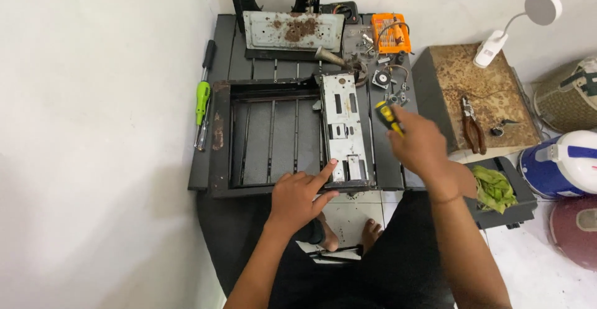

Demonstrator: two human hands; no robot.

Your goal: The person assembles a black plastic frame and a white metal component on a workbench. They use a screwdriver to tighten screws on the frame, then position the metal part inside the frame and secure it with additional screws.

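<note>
Bystanders around the dark slatted work surface

A green-handled screwdriver [203,100] lies at the left edge; a rusty metal plate [292,31] leans at the back beside an orange bit case [390,33]; pliers [472,125] rest on a rust-stained box [482,97]; a white clip lamp [516,26] stands behind.

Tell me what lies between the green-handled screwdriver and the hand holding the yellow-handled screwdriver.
In the head view, between the green-handled screwdriver and the right hand lies the black metal frame, with the perforated grey metal plate at its right side.

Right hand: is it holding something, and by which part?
Yes. The right hand grips a screwdriver by its yellow-and-black handle; the shaft is hidden. The left hand holds nothing.
</note>
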